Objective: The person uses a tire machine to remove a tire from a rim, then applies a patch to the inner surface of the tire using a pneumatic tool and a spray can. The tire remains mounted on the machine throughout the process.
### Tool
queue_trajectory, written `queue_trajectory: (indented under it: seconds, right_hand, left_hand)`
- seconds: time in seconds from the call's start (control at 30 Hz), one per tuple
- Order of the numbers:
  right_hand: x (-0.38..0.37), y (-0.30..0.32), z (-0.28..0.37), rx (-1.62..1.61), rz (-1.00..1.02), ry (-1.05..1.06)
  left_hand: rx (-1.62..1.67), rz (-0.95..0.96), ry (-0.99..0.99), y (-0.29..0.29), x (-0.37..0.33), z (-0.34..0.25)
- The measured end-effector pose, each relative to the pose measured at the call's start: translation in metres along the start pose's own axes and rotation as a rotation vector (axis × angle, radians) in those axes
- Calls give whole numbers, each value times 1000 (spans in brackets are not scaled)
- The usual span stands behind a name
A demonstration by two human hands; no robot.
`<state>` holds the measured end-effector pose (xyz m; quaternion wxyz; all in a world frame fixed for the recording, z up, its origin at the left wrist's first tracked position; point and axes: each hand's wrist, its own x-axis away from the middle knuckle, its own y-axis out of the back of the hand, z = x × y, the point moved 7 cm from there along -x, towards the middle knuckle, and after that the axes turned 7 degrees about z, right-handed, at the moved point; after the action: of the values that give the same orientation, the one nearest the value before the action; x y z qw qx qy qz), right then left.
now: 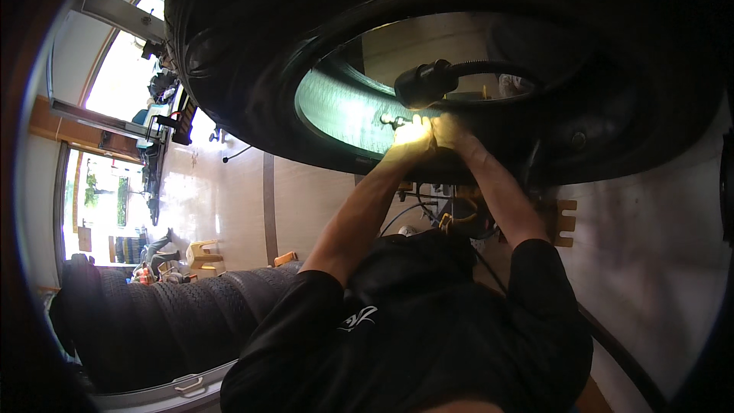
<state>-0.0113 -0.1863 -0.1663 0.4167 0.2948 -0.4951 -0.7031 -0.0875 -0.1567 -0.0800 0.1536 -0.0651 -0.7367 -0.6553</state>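
Black shirt point(413, 321) nearest the lens, filling the lower part of the view, with both bare forearms reaching up and forward from it. Above, large black tyre point(283, 38) held clear of the floor point(237, 210), opening tilted toward the wearer; support not visible. Across that opening, black lamp head point(423, 86) on a flexible neck point(489, 69), apparently lighting the inner wall point(336, 111) at left, pale green in the glow.

Inside the tyre, just below the lamp head, left hand point(414, 134) beside right hand point(449, 130), close together or touching. Grip of the left: narrow, apparently wrapped round a small dark-tipped tool point(391, 120) near the lit wall; contact with the wall uncertain in the glare. Grip of the right: fingers hidden; cannot tell whether holding anything.

Stage, as judged: tyre raised, light in place, both hands at the inner surface; work at the lit patch apparently under way, not finished. Amount left not readable from this view.

Lower left: row of dark tyres point(180, 317); beyond, yellow stool point(202, 255).
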Motion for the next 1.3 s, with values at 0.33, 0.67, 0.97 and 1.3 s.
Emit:
queue_trajectory:
  seconds: [0.33, 0.67, 0.97, 1.3]
  right_hand:
    - [2, 8, -9, -72, -79, -242]
    - [6, 20, 20, -8, -125, -39]
    - [-8, -6, -8, -192, -139, -95]
    - [12, 16, 19, -103, 14, -105]
  left_hand:
    - [-74, -182, -47, -9, -24, 23]
    - [-192, -216, -31, -10, -14, 28]
    - [-69, -441, -121, 4, -3, 16]
    - [-149, -134, 2, -7, -7, 20]
